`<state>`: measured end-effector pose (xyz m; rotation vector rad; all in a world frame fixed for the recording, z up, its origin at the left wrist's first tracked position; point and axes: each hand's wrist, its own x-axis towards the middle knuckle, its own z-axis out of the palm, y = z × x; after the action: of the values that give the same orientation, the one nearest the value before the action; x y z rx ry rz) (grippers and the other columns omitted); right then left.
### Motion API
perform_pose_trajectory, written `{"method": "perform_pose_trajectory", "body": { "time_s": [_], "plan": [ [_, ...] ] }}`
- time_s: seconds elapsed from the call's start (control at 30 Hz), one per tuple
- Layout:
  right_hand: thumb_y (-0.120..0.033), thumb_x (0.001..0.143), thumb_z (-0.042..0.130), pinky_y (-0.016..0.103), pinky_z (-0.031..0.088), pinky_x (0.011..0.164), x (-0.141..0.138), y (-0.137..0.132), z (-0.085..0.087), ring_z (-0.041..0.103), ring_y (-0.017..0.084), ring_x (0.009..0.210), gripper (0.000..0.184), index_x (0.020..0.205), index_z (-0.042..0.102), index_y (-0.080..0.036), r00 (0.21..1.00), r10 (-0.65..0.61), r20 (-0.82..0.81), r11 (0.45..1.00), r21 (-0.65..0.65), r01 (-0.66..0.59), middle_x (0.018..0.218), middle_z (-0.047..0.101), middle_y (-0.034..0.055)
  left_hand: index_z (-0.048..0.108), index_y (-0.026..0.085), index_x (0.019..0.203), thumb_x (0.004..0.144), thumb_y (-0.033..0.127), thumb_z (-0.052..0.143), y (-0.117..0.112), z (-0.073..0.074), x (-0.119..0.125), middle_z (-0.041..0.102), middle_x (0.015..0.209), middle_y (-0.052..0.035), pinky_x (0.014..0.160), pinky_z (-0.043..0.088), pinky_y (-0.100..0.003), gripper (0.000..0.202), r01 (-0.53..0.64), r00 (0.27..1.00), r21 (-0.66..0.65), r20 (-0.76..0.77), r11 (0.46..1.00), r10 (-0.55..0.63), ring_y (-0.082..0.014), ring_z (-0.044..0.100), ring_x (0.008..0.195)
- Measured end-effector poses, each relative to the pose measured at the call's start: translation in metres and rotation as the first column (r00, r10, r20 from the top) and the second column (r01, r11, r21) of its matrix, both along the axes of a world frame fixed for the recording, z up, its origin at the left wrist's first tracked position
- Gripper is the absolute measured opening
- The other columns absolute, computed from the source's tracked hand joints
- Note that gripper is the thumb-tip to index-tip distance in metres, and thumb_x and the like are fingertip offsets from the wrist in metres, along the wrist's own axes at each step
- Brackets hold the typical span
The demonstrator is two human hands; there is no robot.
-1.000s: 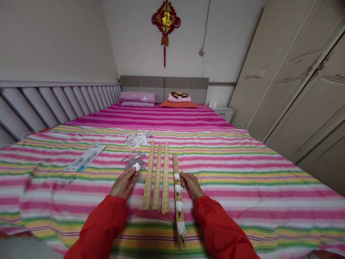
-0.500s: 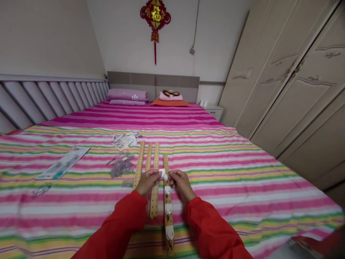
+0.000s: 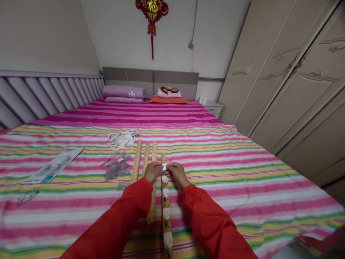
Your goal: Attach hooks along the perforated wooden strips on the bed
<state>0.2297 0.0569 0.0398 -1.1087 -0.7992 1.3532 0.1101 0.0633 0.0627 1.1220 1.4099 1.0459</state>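
My left hand (image 3: 152, 172) and my right hand (image 3: 176, 174) meet over the far part of a long wooden strip with holes (image 3: 163, 158). Between their fingertips is a small white hook (image 3: 164, 166), pinched from both sides and lying over the strip. Whether it is stuck down I cannot tell. Nearer to me, several more white hooks (image 3: 165, 193) sit in a row along the same strip. Left of it lie three other wooden strips (image 3: 154, 154), partly covered by my left hand and sleeve.
A pile of small clear plastic pieces (image 3: 118, 167) lies left of the strips, with white packaging (image 3: 121, 139) beyond it. Farther left are a long clear-and-white package (image 3: 55, 166) and thin clear loops (image 3: 28, 196). Everything rests on a striped bedspread (image 3: 229, 187).
The white hook in my left fingers has moved right, from beside the strip to over it. My right fingers have moved up the strip to this hook. The view has tilted slightly downward.
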Motion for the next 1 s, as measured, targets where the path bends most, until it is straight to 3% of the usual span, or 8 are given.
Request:
{"method": "perform_pose_trajectory", "body": {
  "time_s": [0.2, 0.5, 0.8, 1.0],
  "plan": [
    [-0.017, 0.057, 0.068, 0.019, 0.038, 0.037, -0.003, 0.009, -0.009, 0.047, 0.008, 0.035, 0.012, 0.055, 0.057, -0.015, 0.999, -0.034, 0.027, 0.999, -0.033, 0.035, 0.038, 0.054, -0.0039, 0.056, 0.016, 0.060, 0.065, 0.015, 0.059, 0.008, -0.005, 0.002, 0.055, 0.047, 0.0044, 0.053, 0.042, -0.022, 0.006, -0.008, 0.980, 0.045, -0.197, 0.999, 0.017, -0.0101, 0.053, 0.047],
    [-0.019, 0.054, 0.068, 0.019, 0.037, 0.038, -0.004, 0.014, -0.020, 0.046, 0.008, 0.036, 0.013, 0.054, 0.054, -0.016, 0.997, -0.067, 0.042, 0.997, -0.044, 0.069, 0.039, 0.053, -0.0056, 0.062, 0.014, 0.069, 0.069, 0.011, 0.058, 0.007, -0.008, 0.007, 0.062, 0.061, -0.0006, 0.057, 0.039, -0.021, 0.005, 0.021, 0.875, 0.097, -0.484, 0.995, 0.029, -0.0113, 0.056, 0.059],
    [-0.018, 0.054, 0.067, 0.019, 0.035, 0.036, -0.004, 0.015, -0.023, 0.045, 0.008, 0.036, 0.013, 0.054, 0.054, -0.017, 0.995, -0.078, 0.059, 0.994, -0.069, 0.082, 0.039, 0.052, -0.0062, 0.068, 0.014, 0.085, 0.071, 0.010, 0.059, 0.009, -0.019, 0.007, 0.067, 0.074, -0.0026, 0.064, 0.042, -0.020, 0.017, 0.077, 0.832, 0.165, -0.554, 0.983, 0.028, -0.0111, 0.059, 0.069],
    [-0.016, 0.056, 0.064, 0.019, 0.035, 0.036, -0.004, 0.017, -0.026, 0.044, 0.008, 0.035, 0.012, 0.054, 0.053, -0.017, 0.993, -0.079, 0.090, 0.992, -0.091, 0.087, 0.037, 0.051, -0.0066, 0.070, 0.013, 0.077, 0.071, 0.014, 0.059, 0.010, -0.021, 0.004, 0.067, 0.067, -0.0030, 0.059, 0.041, -0.021, 0.012, 0.093, 0.828, 0.145, -0.561, 0.985, 0.004, -0.0118, 0.058, 0.063]
  ]
}}
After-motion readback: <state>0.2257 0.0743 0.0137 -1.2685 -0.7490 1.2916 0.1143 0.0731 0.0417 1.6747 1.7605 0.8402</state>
